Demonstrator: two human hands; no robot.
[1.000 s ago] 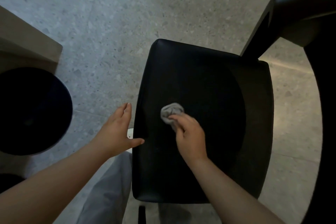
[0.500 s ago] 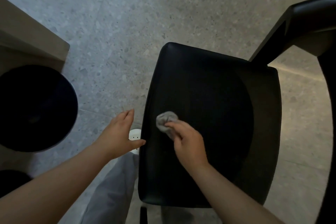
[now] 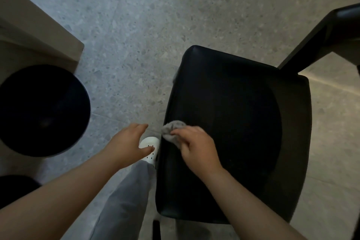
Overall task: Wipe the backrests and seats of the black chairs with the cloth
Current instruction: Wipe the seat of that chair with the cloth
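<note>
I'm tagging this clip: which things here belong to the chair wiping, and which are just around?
Job: black chair seat, grey cloth, right hand gripping the cloth.
Just around: left hand (idle), round black object, beige ledge, white shoe.

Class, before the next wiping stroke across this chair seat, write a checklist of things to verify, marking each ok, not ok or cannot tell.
1. Right hand grips cloth: ok.
2. Cloth lies on seat, at its left edge: ok.
3. Left hand off the seat, open: ok.
4. Nothing else lies on seat: ok.
5. Backrest already wiped: cannot tell.
</note>
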